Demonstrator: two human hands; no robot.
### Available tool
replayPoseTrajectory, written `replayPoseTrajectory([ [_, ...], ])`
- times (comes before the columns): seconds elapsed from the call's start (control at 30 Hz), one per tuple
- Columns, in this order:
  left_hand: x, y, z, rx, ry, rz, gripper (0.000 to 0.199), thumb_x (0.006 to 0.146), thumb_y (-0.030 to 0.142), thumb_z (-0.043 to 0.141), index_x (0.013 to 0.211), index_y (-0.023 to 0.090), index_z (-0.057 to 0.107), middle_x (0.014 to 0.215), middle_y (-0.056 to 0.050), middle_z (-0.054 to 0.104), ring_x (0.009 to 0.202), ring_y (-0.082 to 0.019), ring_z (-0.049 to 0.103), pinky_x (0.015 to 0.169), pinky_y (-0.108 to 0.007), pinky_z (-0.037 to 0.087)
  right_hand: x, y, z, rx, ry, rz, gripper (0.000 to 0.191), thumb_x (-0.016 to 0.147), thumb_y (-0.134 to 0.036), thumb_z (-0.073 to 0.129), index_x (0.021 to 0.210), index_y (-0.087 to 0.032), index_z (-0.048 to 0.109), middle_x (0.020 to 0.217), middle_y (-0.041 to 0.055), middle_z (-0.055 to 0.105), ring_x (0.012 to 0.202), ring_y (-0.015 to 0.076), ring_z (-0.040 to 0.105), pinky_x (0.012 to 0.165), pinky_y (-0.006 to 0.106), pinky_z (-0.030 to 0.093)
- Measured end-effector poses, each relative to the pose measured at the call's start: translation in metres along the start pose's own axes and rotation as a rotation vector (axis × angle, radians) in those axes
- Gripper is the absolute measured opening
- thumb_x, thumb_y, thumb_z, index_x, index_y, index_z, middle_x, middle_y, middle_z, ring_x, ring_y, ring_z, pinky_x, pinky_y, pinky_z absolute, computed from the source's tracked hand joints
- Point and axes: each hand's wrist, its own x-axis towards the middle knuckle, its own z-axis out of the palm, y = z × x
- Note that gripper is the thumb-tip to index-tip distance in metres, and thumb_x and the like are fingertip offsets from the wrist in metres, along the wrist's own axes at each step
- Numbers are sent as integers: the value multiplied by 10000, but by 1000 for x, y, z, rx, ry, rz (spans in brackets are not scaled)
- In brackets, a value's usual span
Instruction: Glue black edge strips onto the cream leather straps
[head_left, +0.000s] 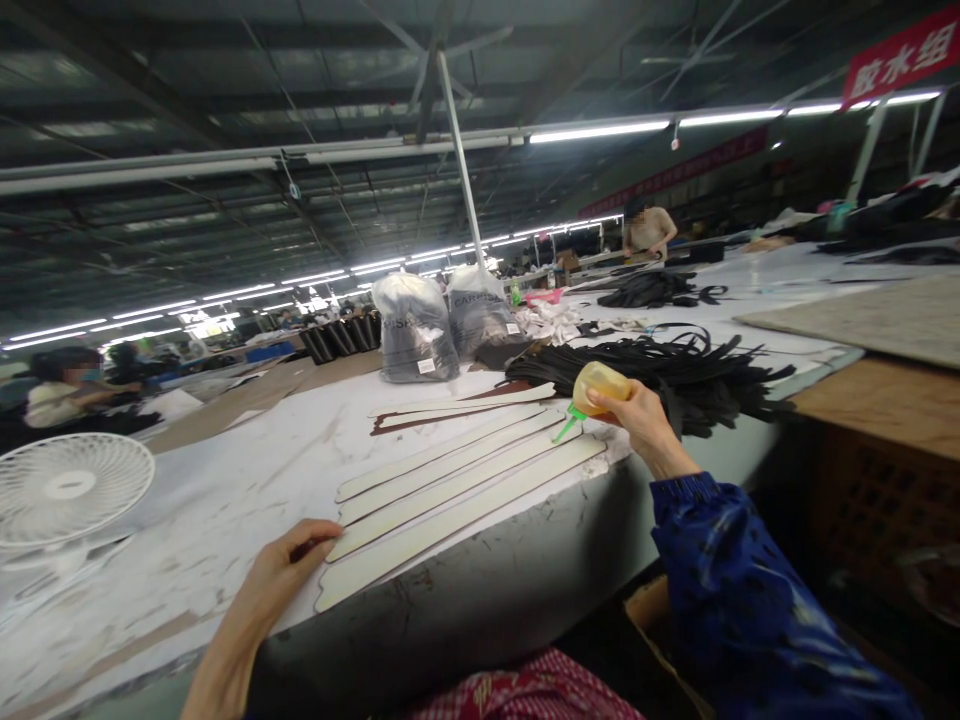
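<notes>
Several long cream strips with dark edges lie side by side on the white-covered table. My right hand is wrapped round a yellowish squeeze bottle, tilted so that its green nozzle points down at the right end of the strips. At their left ends rests my left hand, its fingertips touching the edge of a strip; whether it pinches anything is hidden. Behind these, more narrow cream strips lie on a brown piece.
A white fan stands at the left. Beyond the strips are a heap of black straps and two filled plastic bags. One person works far back right, another at the left.
</notes>
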Motion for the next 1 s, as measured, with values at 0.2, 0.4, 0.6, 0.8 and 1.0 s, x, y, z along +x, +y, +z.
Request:
replayPoseTrajectory([
  [0.2,2,-4,0,49,-16,65,495,620,684,627,763,231,767,992,-105,666,977,-300,628,867,-377,499,9,-6,-14,10,65,43,461,472,-186,866,803,-169,545,789,25,625,633,172,640,474,261,567],
  [0.4,3,-11,-2,121,-16,111,530,659,710,590,794,227,762,1008,-94,655,965,-280,630,812,-346,520,19,-9,-26,2,72,5,442,497,-166,860,806,-166,544,822,20,621,665,158,641,516,251,589],
  [0.6,6,-20,-2,76,-22,127,445,682,632,626,806,213,710,956,-79,683,938,-269,628,781,-328,509,9,-11,-15,0,65,58,406,545,-130,844,809,-179,541,843,31,641,668,162,648,499,244,584],
  [0.8,2,-13,0,33,91,-2,413,693,560,595,870,191,650,841,-54,686,812,-239,623,760,-348,489,-19,-33,56,205,-359,276,198,712,-68,719,891,-97,641,902,79,683,708,158,673,589,234,602],
  [1.0,-4,0,6,-31,166,20,271,691,426,559,792,184,625,774,-43,656,770,-217,605,746,-344,474,-58,-38,162,158,-653,371,210,729,-59,708,932,-68,653,950,112,688,763,180,678,658,290,613],
])
